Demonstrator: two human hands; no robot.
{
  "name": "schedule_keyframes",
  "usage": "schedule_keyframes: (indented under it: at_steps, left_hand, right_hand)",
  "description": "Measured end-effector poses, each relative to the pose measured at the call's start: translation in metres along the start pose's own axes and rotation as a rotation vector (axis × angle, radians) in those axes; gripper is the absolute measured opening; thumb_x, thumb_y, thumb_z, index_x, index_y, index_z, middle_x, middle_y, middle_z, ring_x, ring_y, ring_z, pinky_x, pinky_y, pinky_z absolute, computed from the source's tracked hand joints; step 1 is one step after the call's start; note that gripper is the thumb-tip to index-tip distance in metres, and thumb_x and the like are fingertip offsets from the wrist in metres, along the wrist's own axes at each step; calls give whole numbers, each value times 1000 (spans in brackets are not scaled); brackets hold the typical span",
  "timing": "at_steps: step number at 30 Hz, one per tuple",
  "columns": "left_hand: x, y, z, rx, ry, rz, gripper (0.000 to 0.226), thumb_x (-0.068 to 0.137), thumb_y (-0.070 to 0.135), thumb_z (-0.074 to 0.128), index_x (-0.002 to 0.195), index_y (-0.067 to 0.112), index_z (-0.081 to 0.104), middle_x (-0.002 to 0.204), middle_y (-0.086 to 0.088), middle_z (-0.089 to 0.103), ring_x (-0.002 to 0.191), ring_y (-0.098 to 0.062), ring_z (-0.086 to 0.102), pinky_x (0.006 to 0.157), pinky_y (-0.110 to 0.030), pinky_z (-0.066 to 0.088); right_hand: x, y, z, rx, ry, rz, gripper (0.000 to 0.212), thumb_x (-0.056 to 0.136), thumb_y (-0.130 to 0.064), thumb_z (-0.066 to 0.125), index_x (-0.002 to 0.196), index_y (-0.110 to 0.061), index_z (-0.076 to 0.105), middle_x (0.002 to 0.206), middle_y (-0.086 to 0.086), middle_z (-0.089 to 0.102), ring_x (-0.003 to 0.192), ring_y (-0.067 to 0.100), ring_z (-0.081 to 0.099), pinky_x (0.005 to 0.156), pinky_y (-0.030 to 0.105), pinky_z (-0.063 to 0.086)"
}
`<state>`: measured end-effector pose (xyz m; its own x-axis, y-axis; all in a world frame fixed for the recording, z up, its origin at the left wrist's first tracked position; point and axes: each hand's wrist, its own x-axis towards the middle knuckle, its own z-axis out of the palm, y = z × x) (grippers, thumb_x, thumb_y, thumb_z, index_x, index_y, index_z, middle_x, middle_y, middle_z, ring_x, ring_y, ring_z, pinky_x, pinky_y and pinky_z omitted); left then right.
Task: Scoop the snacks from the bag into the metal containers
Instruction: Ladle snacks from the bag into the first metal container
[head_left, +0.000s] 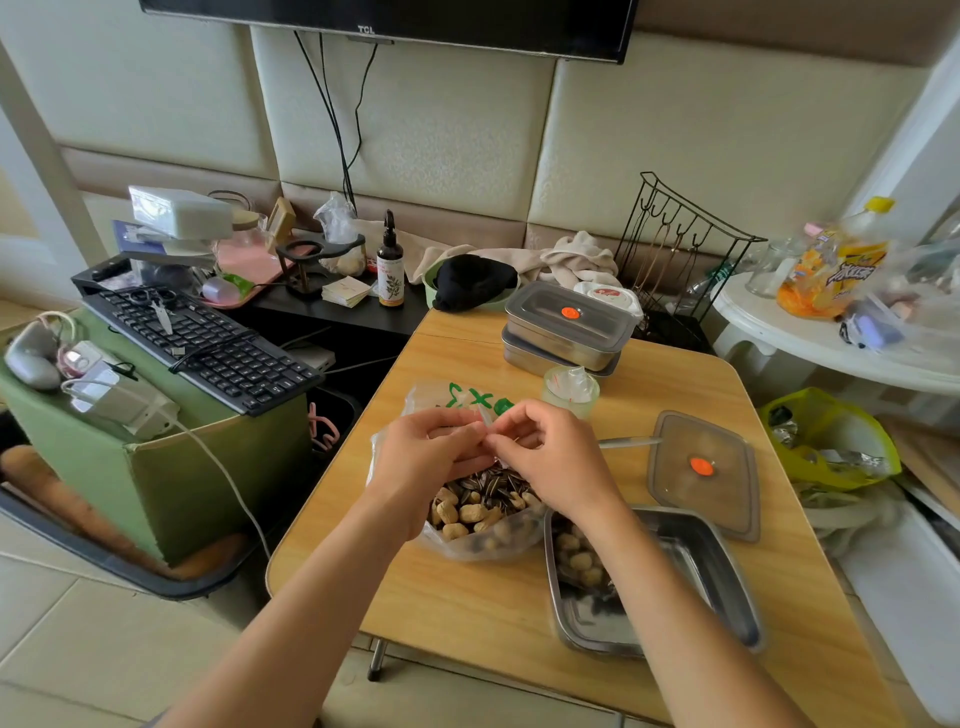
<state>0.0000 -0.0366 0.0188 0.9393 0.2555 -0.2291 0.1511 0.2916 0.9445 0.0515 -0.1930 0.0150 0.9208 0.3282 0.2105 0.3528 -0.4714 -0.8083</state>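
Left hand (426, 457) and right hand (550, 462) pinch the mouth of the bag (483, 519) at mid-tabletop (467, 613), fingers (470, 434) curled on the plastic. A spoon (631, 442) lies just right of the right hand, long axis left-right. The open container (717, 582), part filled with peanuts, sits near-right, just beside the bag.

The wall (441, 130) had pale padded panels, and a black television (389, 21) hung on it. A wooden table (467, 597) stood on the tiled floor (78, 623), near a white round table (779, 343).
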Motion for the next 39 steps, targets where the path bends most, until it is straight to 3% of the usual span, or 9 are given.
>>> schedule_keyframes:
  at_steps: [3, 7, 10, 14, 21, 26, 30, 39]
  left_hand:
    - [-1, -2, 1, 45, 3, 28, 16, 92, -1, 73, 107, -2, 70, 89, -18, 78, 86, -29, 78, 76, -32, 65]
    - [1, -4, 2, 77, 46, 53, 18, 89, -3, 76, 104, -5, 66, 85, -19, 78, 83, -29, 78, 76, -35, 65]
    - [2, -7, 5, 137, 80, 85, 20, 87, -2, 77, 103, -4, 65, 83, -19, 77, 79, -28, 78, 73, -36, 65]
    - [3, -5, 5, 103, 77, 69, 21, 86, -2, 78, 103, -4, 65, 88, -22, 76, 80, -29, 78, 74, -37, 66]
    - [3, -3, -3, 96, 20, -13, 12, 92, -4, 70, 104, -3, 68, 93, -23, 77, 84, -30, 78, 72, -32, 64]
    - [0, -5, -1, 149, 11, 31, 20, 90, 8, 79, 104, -1, 69, 86, -14, 79, 81, -25, 78, 72, -32, 64]
    - [-2, -6, 0, 123, 58, 67, 18, 87, 0, 78, 100, -6, 68, 84, -19, 77, 77, -28, 78, 66, -28, 62]
    - [6, -7, 3, 117, 110, 31, 15, 86, -8, 73, 99, -9, 66, 85, -24, 72, 73, -26, 75, 70, -35, 65]
  right_hand:
    - [1, 2, 0, 10, -3, 75, 4, 92, -21, 76, 88, -22, 76, 80, -7, 76, 76, 7, 72, 76, 31, 63]
    - [1, 2, 2, 66, 30, 177, 9, 92, -21, 71, 85, -22, 75, 77, -5, 77, 75, 11, 73, 75, 34, 63]
    - [-1, 0, 7, -80, 97, 109, 12, 92, -18, 71, 80, -20, 72, 71, -6, 73, 67, 6, 68, 63, 25, 59]
    - [-1, -3, 12, -166, 96, -40, 10, 92, -15, 72, 83, -17, 70, 72, -9, 70, 67, 6, 68, 63, 28, 59]
    - [3, 1, 4, -54, -38, 40, 4, 93, -22, 78, 90, -19, 76, 82, -6, 76, 75, 7, 74, 74, 34, 65]
    - [0, -3, 10, -165, 26, -17, 9, 93, -14, 71, 87, -18, 76, 75, -8, 74, 69, 6, 71, 67, 32, 63]
    - [-1, -4, 16, -176, 70, -42, 9, 91, -14, 70, 83, -17, 73, 68, -7, 72, 65, 8, 70, 64, 36, 62]
    - [-3, -7, 27, -311, 152, -152, 14, 94, -15, 69, 82, -12, 62, 65, -1, 64, 56, 16, 62, 52, 39, 54]
